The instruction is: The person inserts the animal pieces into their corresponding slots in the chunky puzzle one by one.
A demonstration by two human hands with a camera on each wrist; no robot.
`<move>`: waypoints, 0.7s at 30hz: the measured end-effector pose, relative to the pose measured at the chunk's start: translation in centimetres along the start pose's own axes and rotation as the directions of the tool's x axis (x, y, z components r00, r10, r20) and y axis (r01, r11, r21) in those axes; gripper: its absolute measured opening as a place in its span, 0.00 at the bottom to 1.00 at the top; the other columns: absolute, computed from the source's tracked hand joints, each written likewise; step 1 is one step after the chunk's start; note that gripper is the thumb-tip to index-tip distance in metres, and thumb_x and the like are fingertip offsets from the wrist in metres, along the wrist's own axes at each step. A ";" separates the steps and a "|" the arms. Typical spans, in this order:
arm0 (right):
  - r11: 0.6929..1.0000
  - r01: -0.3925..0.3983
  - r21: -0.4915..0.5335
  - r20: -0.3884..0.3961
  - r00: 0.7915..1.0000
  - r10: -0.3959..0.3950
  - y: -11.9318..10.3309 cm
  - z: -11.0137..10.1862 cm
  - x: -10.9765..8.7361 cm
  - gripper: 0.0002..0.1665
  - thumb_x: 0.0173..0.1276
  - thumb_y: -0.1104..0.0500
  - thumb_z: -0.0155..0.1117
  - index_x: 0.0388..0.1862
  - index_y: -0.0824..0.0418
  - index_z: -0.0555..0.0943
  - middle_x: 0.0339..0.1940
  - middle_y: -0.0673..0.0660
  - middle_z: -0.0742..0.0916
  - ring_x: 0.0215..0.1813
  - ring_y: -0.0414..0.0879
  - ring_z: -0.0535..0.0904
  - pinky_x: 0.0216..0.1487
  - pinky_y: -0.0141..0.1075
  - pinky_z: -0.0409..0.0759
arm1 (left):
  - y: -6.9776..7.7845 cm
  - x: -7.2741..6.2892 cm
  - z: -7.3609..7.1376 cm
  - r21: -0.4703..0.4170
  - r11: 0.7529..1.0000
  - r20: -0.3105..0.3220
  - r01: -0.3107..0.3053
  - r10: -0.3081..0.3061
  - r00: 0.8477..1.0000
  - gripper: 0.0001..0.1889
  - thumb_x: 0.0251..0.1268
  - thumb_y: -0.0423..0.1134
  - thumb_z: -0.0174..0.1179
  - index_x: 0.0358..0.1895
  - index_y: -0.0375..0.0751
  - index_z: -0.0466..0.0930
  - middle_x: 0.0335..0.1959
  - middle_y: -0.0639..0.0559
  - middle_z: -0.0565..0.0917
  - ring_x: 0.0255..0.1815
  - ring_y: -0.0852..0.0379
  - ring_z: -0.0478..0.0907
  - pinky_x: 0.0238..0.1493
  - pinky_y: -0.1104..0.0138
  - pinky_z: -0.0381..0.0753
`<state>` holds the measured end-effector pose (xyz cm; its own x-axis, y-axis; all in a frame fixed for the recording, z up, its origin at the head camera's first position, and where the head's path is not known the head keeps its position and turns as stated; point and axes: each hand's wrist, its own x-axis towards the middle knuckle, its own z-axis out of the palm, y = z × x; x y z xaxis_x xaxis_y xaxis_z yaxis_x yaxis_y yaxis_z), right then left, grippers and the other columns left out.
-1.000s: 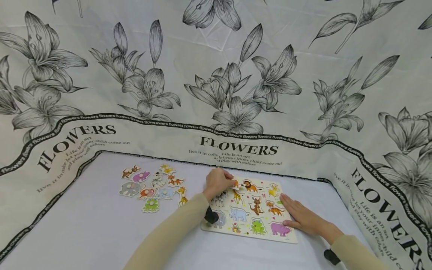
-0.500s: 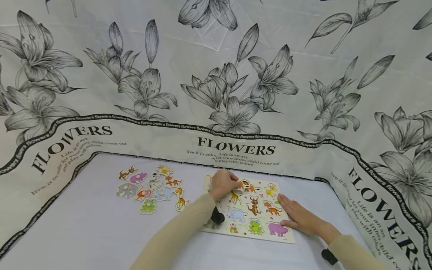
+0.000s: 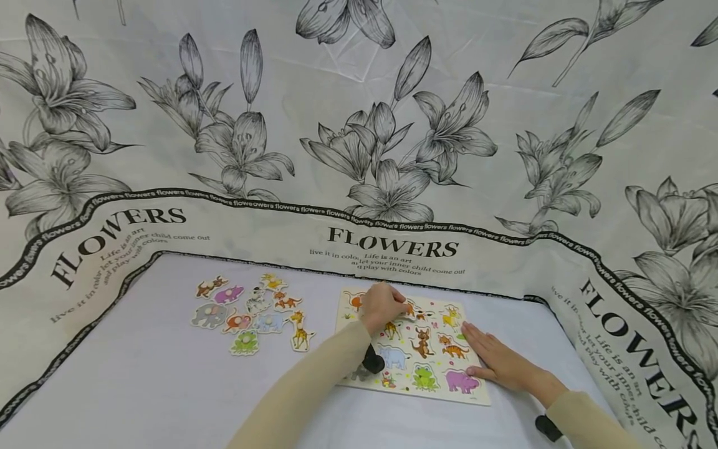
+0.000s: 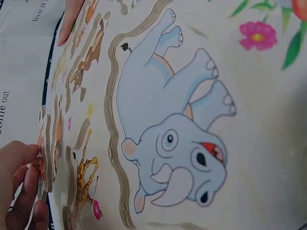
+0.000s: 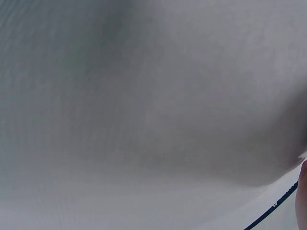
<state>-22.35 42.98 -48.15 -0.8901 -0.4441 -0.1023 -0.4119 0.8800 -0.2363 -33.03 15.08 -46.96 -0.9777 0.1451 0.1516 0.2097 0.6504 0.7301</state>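
Observation:
My left hand (image 3: 383, 307) pinches an orange animal puzzle piece (image 4: 44, 158) between thumb and fingertips, close over the lion picture in the back row of the puzzle board (image 3: 392, 388). In the left wrist view this piece stands nearly edge-on, near the giraffe picture. My right hand (image 3: 502, 362) rests with straight fingers on the board's right edge, beside the goat and hippo pictures. The board shows coloured animal pictures inside cut outlines; the left hand and forearm hide part of its left side. The right wrist view holds mostly blurred pale cloth.
Loose animal pieces lie left of the board, among them a giraffe piece (image 3: 301, 332), a frog piece (image 3: 244, 343) and an elephant piece (image 3: 209, 315). A white cloth (image 3: 168, 374) covers the table. Behind it hangs a flower-printed curtain (image 3: 269, 231).
My left hand has moved a little to the right with the puzzle piece, over the lion picture, uncovering the monkey picture at the back left. The right hand stays on the board's edge.

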 end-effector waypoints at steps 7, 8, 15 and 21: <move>1.000 0.010 0.021 0.003 1.000 -0.010 -0.2 -0.2 -0.1 0.52 0.68 0.36 0.54 0.76 0.67 0.49 0.77 0.69 0.55 0.75 0.25 0.28 0.62 0.11 0.22 | 0.1 0.2 0.8 0.022 0.999 -0.011 -0.028 0.028 1.000 0.05 0.47 0.47 0.74 0.25 0.53 0.88 0.24 0.62 0.87 0.21 0.68 0.74 0.30 0.71 0.74; 1.000 0.006 0.024 0.006 1.000 -0.006 -0.3 -0.2 -0.1 0.52 0.68 0.36 0.54 0.76 0.67 0.49 0.77 0.68 0.55 0.75 0.27 0.29 0.62 0.11 0.22 | 0.0 0.2 0.9 0.020 0.999 -0.013 -0.033 0.033 0.999 0.05 0.47 0.47 0.74 0.25 0.53 0.88 0.23 0.62 0.86 0.21 0.68 0.74 0.29 0.72 0.73; 1.000 -0.010 0.027 0.020 1.000 0.009 -0.1 -0.2 -0.1 0.52 0.68 0.36 0.53 0.77 0.65 0.47 0.78 0.68 0.53 0.80 0.48 0.41 0.62 0.11 0.22 | -0.2 0.3 1.7 0.008 0.996 -0.024 -0.094 0.094 0.995 0.04 0.50 0.45 0.72 0.24 0.53 0.88 0.21 0.61 0.86 0.18 0.68 0.72 0.34 0.65 0.76; 1.000 -0.006 0.022 0.014 1.000 0.006 -0.2 -0.1 -0.1 0.52 0.68 0.36 0.53 0.77 0.66 0.48 0.78 0.68 0.54 0.80 0.44 0.40 0.62 0.11 0.22 | -0.1 0.4 1.9 0.027 0.996 -0.016 -0.090 0.091 0.996 0.04 0.51 0.46 0.71 0.25 0.52 0.88 0.22 0.61 0.86 0.19 0.68 0.73 0.32 0.67 0.75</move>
<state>-22.22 42.89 -47.98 -0.8897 -0.4413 -0.1169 -0.4021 0.8788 -0.2572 -33.46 16.48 -48.25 -0.9546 0.1914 0.2282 0.2974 0.6545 0.6951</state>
